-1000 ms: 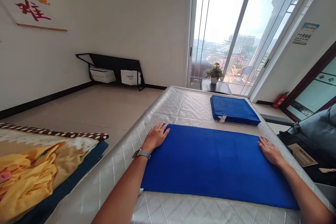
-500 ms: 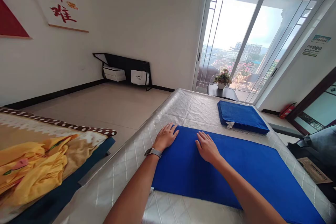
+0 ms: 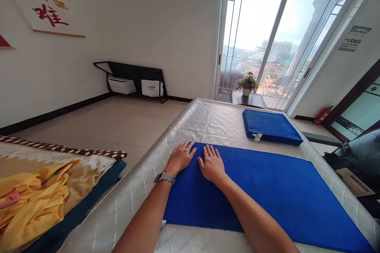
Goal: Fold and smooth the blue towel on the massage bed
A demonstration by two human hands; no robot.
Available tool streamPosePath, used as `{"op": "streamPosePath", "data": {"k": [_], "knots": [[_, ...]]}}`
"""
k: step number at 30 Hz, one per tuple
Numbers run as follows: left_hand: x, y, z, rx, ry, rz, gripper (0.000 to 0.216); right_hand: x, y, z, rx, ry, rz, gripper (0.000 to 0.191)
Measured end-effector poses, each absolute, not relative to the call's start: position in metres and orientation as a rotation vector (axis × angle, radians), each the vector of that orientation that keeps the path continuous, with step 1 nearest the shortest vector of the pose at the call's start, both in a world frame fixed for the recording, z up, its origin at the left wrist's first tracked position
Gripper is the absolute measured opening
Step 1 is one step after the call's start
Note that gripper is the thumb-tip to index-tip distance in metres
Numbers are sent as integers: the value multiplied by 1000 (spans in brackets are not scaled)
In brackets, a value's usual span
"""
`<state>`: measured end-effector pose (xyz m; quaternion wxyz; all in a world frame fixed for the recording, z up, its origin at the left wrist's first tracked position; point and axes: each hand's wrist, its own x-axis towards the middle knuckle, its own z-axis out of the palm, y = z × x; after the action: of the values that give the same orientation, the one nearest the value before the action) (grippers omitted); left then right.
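Observation:
A blue cloth (image 3: 267,185), long and smooth, lies flat on a silvery quilted mattress cover (image 3: 196,120). My left hand (image 3: 180,157) rests palm down at the cloth's far left corner, with a watch (image 3: 164,178) on that wrist. Close beside it, my right hand (image 3: 212,164) lies flat on the cloth near its far edge, fingers stretched out. Neither hand grips anything. Beyond the cloth sits a stack of folded blue cloths (image 3: 271,124) with a white tag. Another small white tag (image 3: 163,223) shows at the cloth's near left corner.
At the left, a yellow cloth (image 3: 38,197) lies crumpled on a patterned cover. A potted plant (image 3: 248,83) stands on a dark chair (image 3: 247,99) by the glass sliding door. A black frame with white boxes is against the wall. A fire extinguisher (image 3: 323,115) stands at the right.
My right hand has slid left across the cloth, nearer to my left hand. My left hand stays at the corner. The view has shifted slightly.

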<state>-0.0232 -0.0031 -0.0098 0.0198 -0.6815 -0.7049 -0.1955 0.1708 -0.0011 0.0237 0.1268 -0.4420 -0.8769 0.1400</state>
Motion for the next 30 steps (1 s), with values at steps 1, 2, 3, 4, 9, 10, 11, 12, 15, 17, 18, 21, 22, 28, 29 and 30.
{"op": "streamPosePath", "data": {"k": [1, 2, 3, 4, 9, 10, 11, 12, 15, 17, 18, 21, 22, 28, 29, 30], "knots": [[-23, -3, -10, -2116, -2188, -607, 54, 171, -1, 24, -1281, -2545, 411, 70], [-23, -3, -9, -2118, -2191, -608, 54, 171, -1, 24, -1277, -2538, 415, 69], [-23, -3, -9, -2120, -2194, -609, 54, 172, -1, 24, -1272, -2533, 420, 69], [-23, -3, -8, -2122, -2199, -606, 54, 172, -1, 24, -1266, -2531, 424, 69], [-23, -3, -8, -2114, -2216, -576, 53, 173, -1, 23, -1264, -2528, 433, 71], [-23, -3, -8, -2112, -2215, -572, 53, 173, -1, 23, -1265, -2526, 435, 71], [-23, -3, -7, -2112, -2212, -567, 53, 173, -1, 23, -1267, -2524, 437, 71], [-23, -3, -7, -2111, -2209, -562, 54, 173, -1, 23, -1270, -2520, 438, 71], [-22, -4, -7, -2114, -2206, -541, 56, 173, -2, 24, -1289, -2503, 440, 73], [-23, -4, -7, -2119, -2213, -527, 56, 172, -2, 24, -1307, -2495, 443, 74], [-23, -4, -7, -2122, -2214, -525, 56, 172, -2, 24, -1311, -2493, 444, 74], [-24, -3, -8, -2124, -2203, -541, 54, 174, -1, 24, -1309, -2504, 452, 73], [-24, -3, -8, -2124, -2198, -545, 54, 175, 0, 24, -1304, -2514, 456, 73], [-22, -3, -8, -2114, -2210, -550, 54, 192, 10, 24, -1389, -2527, 425, 77], [-22, -3, -7, -2113, -2215, -554, 54, 196, 12, 24, -1415, -2526, 410, 77], [-21, -4, -6, -2113, -2219, -555, 55, 200, 14, 25, -1443, -2527, 395, 77]]}}
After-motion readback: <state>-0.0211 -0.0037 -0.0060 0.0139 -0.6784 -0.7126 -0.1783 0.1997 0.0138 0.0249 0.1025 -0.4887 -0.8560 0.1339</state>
